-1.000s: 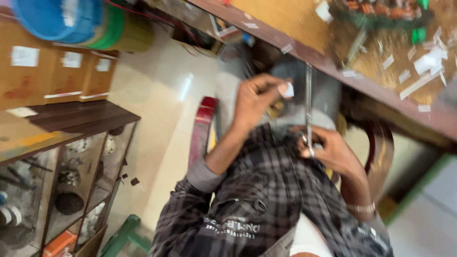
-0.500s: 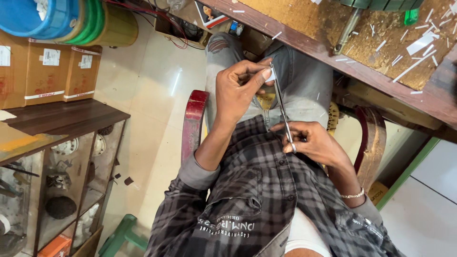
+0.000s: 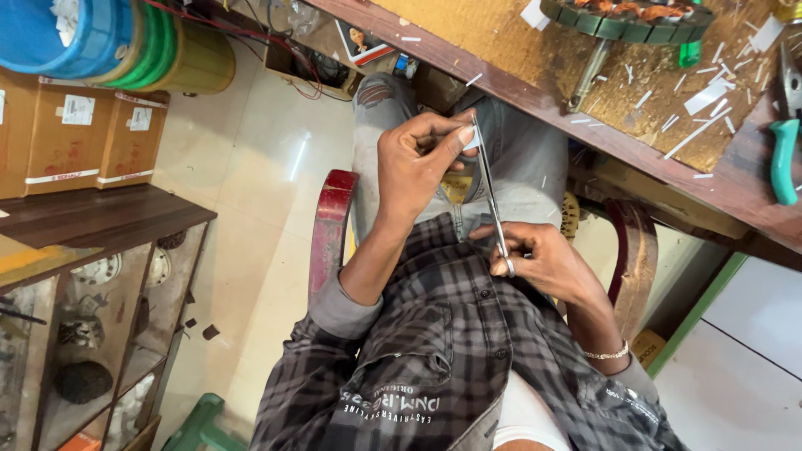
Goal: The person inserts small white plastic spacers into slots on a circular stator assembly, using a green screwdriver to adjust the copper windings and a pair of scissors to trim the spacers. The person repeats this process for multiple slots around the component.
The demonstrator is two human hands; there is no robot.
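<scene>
left hand (image 3: 418, 159): centre of frame, a bit above middle, over my lap; fingers curled in, thumb and fingertips pinched together on a small white strip (image 3: 470, 140); not flat, not spread.
white strip: pinched at my left fingertips, touching the top end of the scissors; small, mostly hidden by my thumb, can't tell its full shape.
right hand (image 3: 543, 263): just right of centre, lower than the left, resting close to my shirt; fingers wrapped around the handle end of the scissors (image 3: 489, 196), one finger through a ring at the bottom; closed tight on them.
scissors: thin, metal, running near upright in the frame from my right hand up to my left fingertips; blades look nearly together, gap too thin to tell for sure; tip meets the white strip.
hands relation: apart, joined only by the scissors between them; left above, right below.
lap: grey jeans (image 3: 518, 159) behind both hands, checked dark shirt (image 3: 434, 351) below them.
chair (image 3: 330, 225): dark red wooden arm left of my left forearm, a second arm at right of my right wrist.
workbench (image 3: 535, 58): wooden top across upper right of frame, littered with white strip offcuts; edge just above my left hand.
pliers (image 3: 784, 146): green-handled, far right edge on the bench, well apart from my hands.
bracelet (image 3: 606, 354): on my right wrist, lower right.
boxes (image 3: 75, 129): cardboard, upper left, on a dark shelf, far from hands.
</scene>
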